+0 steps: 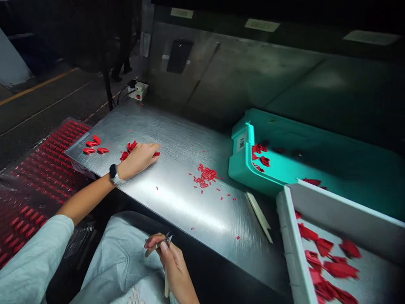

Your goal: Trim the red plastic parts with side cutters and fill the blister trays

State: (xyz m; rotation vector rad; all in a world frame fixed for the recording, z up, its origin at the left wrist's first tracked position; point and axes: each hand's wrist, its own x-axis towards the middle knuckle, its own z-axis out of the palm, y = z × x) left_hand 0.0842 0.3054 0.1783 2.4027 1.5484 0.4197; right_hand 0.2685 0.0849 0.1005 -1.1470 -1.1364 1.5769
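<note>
My left hand, with a watch at the wrist, is over the metal table with its fingers bent down. A small red piece shows at its fingertips, and the rest of that piece is hidden. Beside and behind this hand lies a group of red pieces. My right hand is above my lap, closed around a pair of nippers with pale handles and the jaws pointing up. Tiny red offcuts are heaped on the table between the hands and the teal bin.
A teal bin and a white box, both with red parts inside, stand at the right. A pale strip-like tool lies near them. Several curved red parts sit at the table's left end, above trays of red parts.
</note>
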